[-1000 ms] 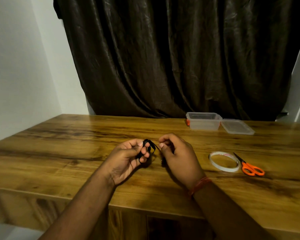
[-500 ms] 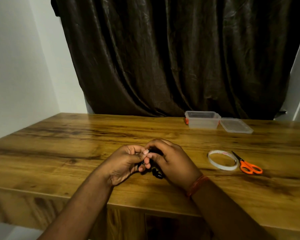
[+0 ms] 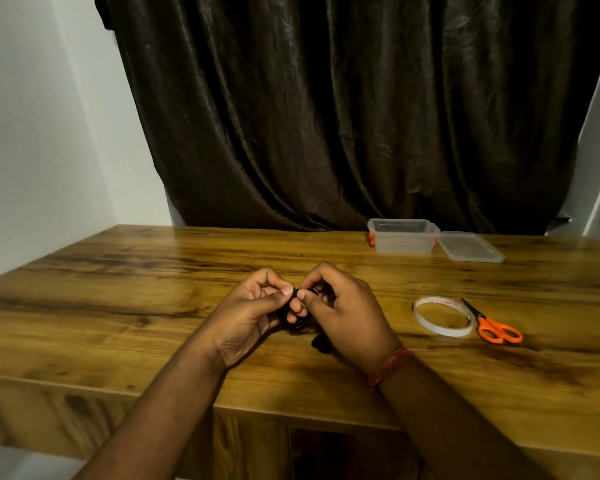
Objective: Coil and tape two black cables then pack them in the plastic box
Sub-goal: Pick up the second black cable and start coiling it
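Both hands, left hand point(image 3: 253, 306) and right hand point(image 3: 340, 313), pinch the small black cable point(image 3: 293, 318) coil just above the desk point(image 3: 118, 299). Loosen either grip before the tape point(image 3: 442, 317) goes on and it probably springs apart.

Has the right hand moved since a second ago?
Yes. The right hand closed leftward, away from the tape roll, meeting the left hand on the black cable.

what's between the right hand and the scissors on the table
The tape roll lies flat between the right hand and the scissors, close beside the scissors, seen in the head view.
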Available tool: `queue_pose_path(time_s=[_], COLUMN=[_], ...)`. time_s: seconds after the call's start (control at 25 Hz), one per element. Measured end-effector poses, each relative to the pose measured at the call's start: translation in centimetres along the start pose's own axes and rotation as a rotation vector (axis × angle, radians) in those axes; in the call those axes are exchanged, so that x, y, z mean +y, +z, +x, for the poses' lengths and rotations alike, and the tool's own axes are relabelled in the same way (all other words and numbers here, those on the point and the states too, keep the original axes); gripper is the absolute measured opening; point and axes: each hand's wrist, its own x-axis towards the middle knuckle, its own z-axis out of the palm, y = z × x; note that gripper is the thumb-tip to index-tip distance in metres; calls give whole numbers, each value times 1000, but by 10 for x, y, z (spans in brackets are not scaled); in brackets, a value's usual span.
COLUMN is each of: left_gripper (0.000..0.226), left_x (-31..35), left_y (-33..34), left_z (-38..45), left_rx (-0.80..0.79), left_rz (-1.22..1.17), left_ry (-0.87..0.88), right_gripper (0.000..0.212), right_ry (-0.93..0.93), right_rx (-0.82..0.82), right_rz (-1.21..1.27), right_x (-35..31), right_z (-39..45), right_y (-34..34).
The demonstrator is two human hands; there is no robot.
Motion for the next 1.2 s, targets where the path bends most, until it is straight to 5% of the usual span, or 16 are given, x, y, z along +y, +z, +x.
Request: queue_pose_path(time_s=[0.4,0.6,1.2], left_gripper=[2,9,8], left_x=[0,-1,4], left_y=[1,-6,-10], left_z=[1,3,0], left_rx=[19,-38,-210], left_rz=[-32,-189,-186], left_ry=[-5,-89,-164], right_gripper=[8,8,8], right_ry=[28,16,3], right_rx=[40,56,73], right_rz=[46,25,30], right_x=[-1,-1,-4], right_z=[0,1,-1], right_y=[-1,-1,-2])
